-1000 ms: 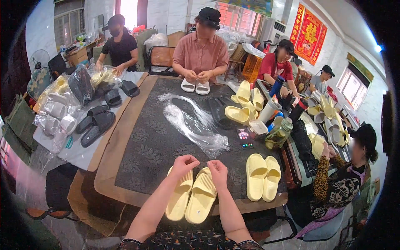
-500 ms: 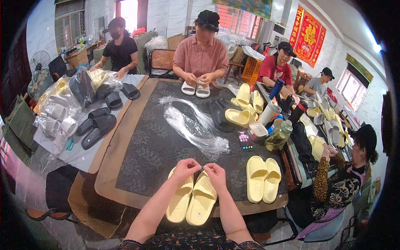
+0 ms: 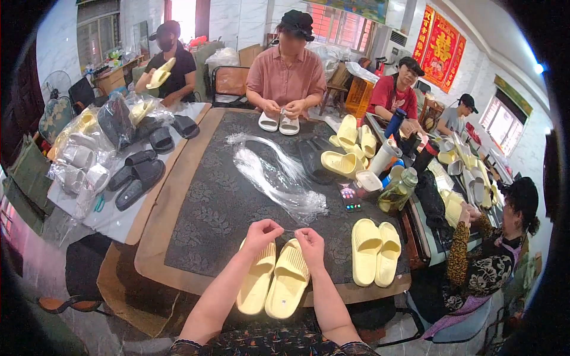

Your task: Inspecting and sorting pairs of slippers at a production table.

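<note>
A pair of pale yellow slide sandals (image 3: pixel 288 285) lies side by side at the table's near edge, straps away from me. Above the straps, my left hand (image 3: pixel 264 235) pinches one end of a thin strand (image 3: pixel 289 230). The other end is between the closed fingertips of my right hand (image 3: pixel 310 244). The strand is stretched short and nearly level between them; its exact kind is too small to make out. Beyond my hands a loose bundle of clear, shiny plastic strands (image 3: pixel 258 172) curves across the dark tabletop.
Another yellow pair (image 3: pixel 375 252) sits to my right. Beyond it are a phone (image 3: pixel 350 197), a green-tinted bottle (image 3: pixel 399 191) and piled yellow slides (image 3: pixel 344 163). Dark slides and bagged pairs cover the left table (image 3: pixel 113 216). Across from me a person handles white slides (image 3: pixel 279 123); other people work around.
My hands have drawn slightly apart, so the strand now shows between them. The person at the far left has lifted a yellow slide.
</note>
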